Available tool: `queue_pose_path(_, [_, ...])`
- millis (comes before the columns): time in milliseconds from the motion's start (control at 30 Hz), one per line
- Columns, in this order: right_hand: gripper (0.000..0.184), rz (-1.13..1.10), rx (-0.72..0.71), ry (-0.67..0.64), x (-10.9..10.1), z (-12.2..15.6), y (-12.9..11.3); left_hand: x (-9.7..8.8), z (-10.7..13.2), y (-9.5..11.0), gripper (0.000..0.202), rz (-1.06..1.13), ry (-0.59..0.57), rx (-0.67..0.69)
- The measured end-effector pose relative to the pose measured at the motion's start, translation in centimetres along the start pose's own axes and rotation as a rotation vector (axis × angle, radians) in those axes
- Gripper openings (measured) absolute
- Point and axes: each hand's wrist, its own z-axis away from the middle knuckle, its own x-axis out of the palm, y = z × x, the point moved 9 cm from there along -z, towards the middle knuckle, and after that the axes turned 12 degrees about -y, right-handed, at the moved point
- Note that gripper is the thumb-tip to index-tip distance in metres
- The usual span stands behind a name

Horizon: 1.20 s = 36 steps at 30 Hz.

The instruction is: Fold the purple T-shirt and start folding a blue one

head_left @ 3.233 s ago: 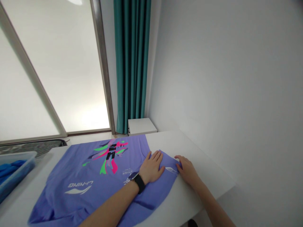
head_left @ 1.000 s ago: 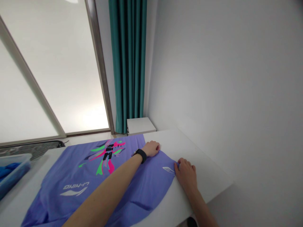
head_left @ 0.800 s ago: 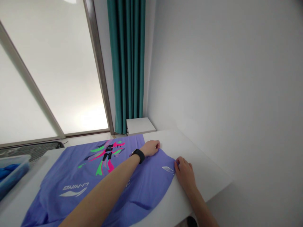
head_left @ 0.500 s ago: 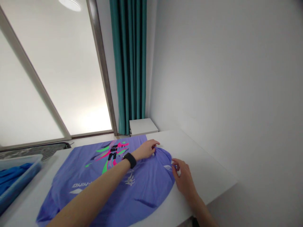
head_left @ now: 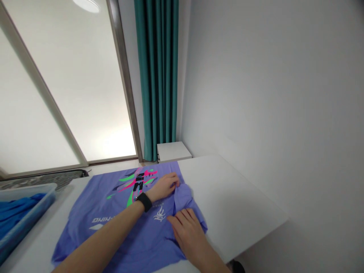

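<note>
A purple T-shirt with a pink, green and black print and white lettering lies spread on a white table. Its right sleeve is folded over onto the body. My left hand, with a black watch on the wrist, pinches the folded sleeve's upper edge. My right hand lies on the folded sleeve's lower part, fingers stretched out and pressing the cloth down.
A translucent bin holding blue cloth stands at the table's left. Beyond the table are a small white cabinet, a teal curtain and a frosted window. A white wall runs along the right.
Both hands have carried the right sleeve leftward and folded it onto the shirt's body. My right hand went from pinching the sleeve edge to lying flat on it.
</note>
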Motion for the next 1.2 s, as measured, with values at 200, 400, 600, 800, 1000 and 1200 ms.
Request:
queue_pose_path(200, [0.028,-0.178,0.155,0.155,-3.7,1.1,4.7,-2.0,-1.2,1.2,0.024,0.041,0.101,-0.052])
queue_pose_path(400, [0.027,-0.311,0.425,0.344,-5.9,4.6,14.5,-1.2,-6.3,2.5,0.020,-0.003,0.157,-0.139])
queue_pose_path(600, [0.034,-0.245,0.639,0.269,-3.6,7.2,20.5,1.4,-9.3,2.9,0.024,-0.073,0.154,-0.237])
queue_pose_path(800, [0.038,-0.040,0.733,0.022,-1.3,7.1,22.0,3.1,-7.4,2.1,0.026,-0.158,0.058,-0.212])
queue_pose_path(1000, [0.038,0.143,0.770,-0.071,-2.0,5.8,21.5,3.5,-4.9,2.3,0.029,-0.209,0.018,-0.131])
queue_pose_path(1200, [0.041,0.124,0.380,-0.082,-1.4,3.4,13.6,4.3,-4.7,2.7,0.026,-0.190,0.034,-0.079])
